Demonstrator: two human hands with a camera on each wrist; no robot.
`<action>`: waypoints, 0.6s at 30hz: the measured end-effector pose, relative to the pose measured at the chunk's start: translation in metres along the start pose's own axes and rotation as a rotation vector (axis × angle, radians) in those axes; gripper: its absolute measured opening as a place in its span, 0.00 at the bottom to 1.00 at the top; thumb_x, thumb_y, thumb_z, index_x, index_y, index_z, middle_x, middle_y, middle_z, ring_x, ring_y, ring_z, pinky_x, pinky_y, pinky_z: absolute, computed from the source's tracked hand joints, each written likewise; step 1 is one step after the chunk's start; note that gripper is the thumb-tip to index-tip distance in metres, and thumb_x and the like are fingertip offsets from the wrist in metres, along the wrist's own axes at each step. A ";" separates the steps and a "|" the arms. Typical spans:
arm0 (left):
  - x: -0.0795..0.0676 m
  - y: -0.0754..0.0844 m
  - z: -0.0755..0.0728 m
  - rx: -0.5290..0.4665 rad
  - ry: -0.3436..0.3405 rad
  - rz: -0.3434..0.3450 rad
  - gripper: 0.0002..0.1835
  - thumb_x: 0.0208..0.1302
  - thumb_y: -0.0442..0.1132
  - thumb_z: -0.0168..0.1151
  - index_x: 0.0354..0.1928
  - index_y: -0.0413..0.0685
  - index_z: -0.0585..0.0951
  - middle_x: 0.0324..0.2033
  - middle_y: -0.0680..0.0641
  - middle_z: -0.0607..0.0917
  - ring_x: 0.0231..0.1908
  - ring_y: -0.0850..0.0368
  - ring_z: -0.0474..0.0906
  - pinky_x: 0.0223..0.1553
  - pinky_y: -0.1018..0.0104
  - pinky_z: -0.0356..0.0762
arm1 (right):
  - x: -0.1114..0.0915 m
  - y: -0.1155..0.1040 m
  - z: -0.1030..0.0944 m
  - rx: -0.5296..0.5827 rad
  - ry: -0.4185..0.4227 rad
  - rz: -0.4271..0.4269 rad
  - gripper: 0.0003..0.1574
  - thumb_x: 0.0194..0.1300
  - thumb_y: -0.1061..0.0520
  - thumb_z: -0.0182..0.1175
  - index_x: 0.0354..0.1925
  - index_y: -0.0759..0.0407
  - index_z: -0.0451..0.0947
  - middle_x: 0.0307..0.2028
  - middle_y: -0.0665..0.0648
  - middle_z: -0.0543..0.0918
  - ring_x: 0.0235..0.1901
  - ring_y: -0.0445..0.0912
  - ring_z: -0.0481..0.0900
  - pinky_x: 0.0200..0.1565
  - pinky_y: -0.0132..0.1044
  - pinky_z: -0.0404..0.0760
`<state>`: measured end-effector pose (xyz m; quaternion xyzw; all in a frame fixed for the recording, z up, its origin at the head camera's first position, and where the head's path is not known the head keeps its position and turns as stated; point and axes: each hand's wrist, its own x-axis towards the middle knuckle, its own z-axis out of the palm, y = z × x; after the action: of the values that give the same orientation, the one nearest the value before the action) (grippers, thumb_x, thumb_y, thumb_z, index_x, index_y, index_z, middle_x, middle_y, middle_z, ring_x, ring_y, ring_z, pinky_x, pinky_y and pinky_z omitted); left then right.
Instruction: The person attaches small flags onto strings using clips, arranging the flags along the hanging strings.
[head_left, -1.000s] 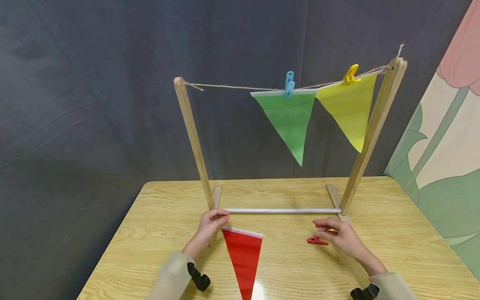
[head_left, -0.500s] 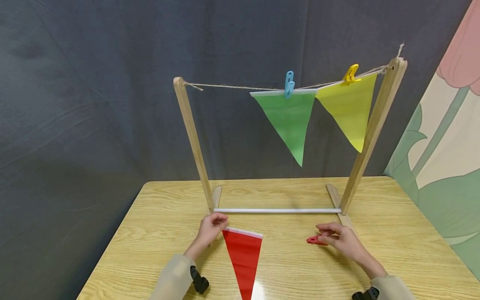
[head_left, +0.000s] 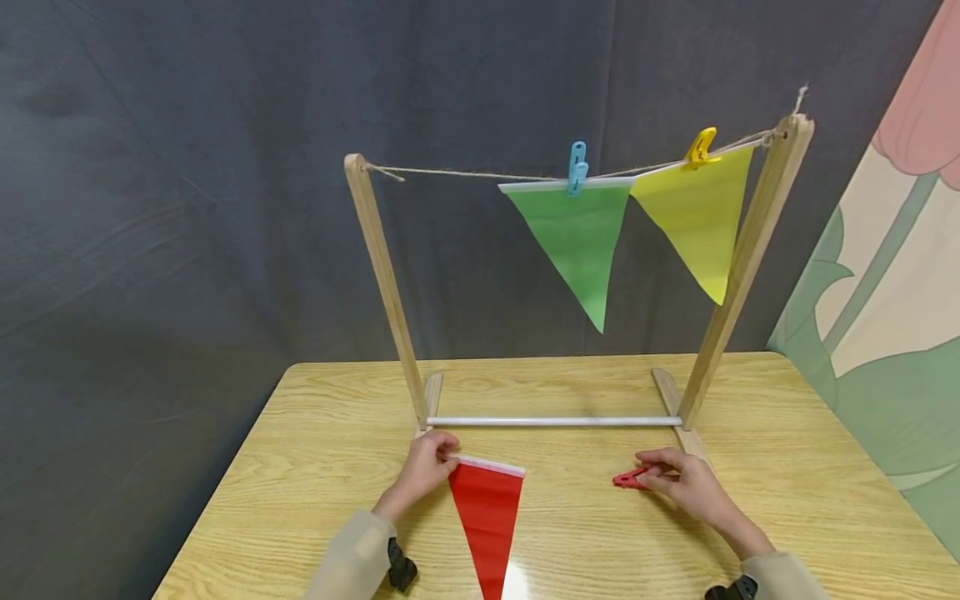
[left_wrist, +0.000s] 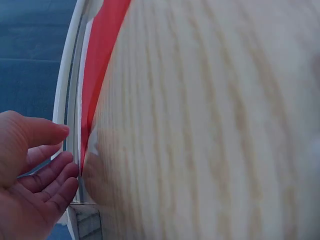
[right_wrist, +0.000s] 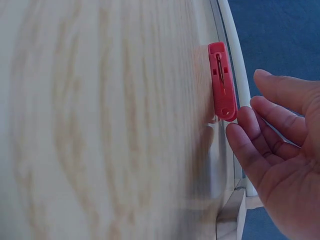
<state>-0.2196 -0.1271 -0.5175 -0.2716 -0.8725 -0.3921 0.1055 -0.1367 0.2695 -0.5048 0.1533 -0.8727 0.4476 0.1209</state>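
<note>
A red triangular pennant [head_left: 487, 508] with a white top edge lies on the table, its tip running out of the bottom of the head view. My left hand [head_left: 429, 467] is at its upper left corner. In the left wrist view the fingers of the left hand [left_wrist: 37, 177] reach the red pennant's [left_wrist: 97, 65] end, and the thumb stands apart from them. A red clothespin [head_left: 630, 479] lies on the table to the right. Fingertips of my right hand [head_left: 686, 482] are right at its end; the right wrist view shows this clothespin [right_wrist: 222, 82] with the thumb held away from it.
Two wooden posts [head_left: 386, 292] joined by a white rod [head_left: 555, 422] stand behind the hands. A string [head_left: 465, 174] runs between their tops. From it hang a green pennant [head_left: 581, 237] under a blue clothespin [head_left: 577, 169] and a yellow pennant [head_left: 701, 217] under a yellow clothespin [head_left: 701, 148].
My left hand has come down and toward me, from the rod's left end to the red pennant's corner. My right hand has lowered slightly to the red clothespin.
</note>
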 end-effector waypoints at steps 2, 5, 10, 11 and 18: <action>0.000 0.002 0.000 0.065 -0.009 0.009 0.10 0.43 0.20 0.66 0.31 0.33 0.80 0.29 0.42 0.81 0.29 0.51 0.78 0.30 0.68 0.78 | 0.000 0.001 0.001 -0.004 0.011 -0.028 0.16 0.47 0.73 0.67 0.39 0.75 0.79 0.28 0.59 0.80 0.27 0.32 0.74 0.26 0.28 0.77; 0.001 0.004 -0.001 0.181 -0.051 0.024 0.09 0.44 0.23 0.68 0.30 0.35 0.81 0.29 0.44 0.80 0.32 0.50 0.77 0.34 0.64 0.77 | 0.000 0.003 0.001 -0.014 0.027 -0.066 0.17 0.45 0.74 0.68 0.38 0.76 0.79 0.27 0.60 0.79 0.26 0.33 0.75 0.25 0.28 0.77; 0.003 0.007 -0.003 0.309 -0.124 0.030 0.08 0.46 0.28 0.70 0.30 0.38 0.82 0.30 0.46 0.79 0.35 0.49 0.74 0.37 0.61 0.76 | -0.001 0.003 0.000 -0.043 -0.007 -0.013 0.21 0.43 0.72 0.71 0.40 0.74 0.79 0.28 0.56 0.78 0.27 0.35 0.73 0.26 0.29 0.77; 0.004 0.007 -0.003 0.325 -0.133 0.026 0.08 0.46 0.29 0.71 0.30 0.39 0.82 0.29 0.46 0.79 0.35 0.49 0.74 0.37 0.61 0.76 | -0.001 0.002 0.000 -0.045 -0.023 0.012 0.22 0.43 0.71 0.71 0.40 0.74 0.79 0.28 0.55 0.77 0.27 0.35 0.73 0.26 0.29 0.77; 0.009 0.010 -0.006 0.373 -0.203 -0.007 0.06 0.48 0.31 0.71 0.24 0.44 0.81 0.26 0.50 0.76 0.32 0.53 0.71 0.33 0.63 0.72 | -0.001 0.003 0.000 -0.058 -0.085 0.125 0.23 0.42 0.71 0.72 0.41 0.73 0.80 0.30 0.54 0.76 0.28 0.36 0.71 0.27 0.29 0.76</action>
<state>-0.2219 -0.1224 -0.5031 -0.2823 -0.9371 -0.1950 0.0642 -0.1368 0.2713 -0.5069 0.1140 -0.8975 0.4217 0.0599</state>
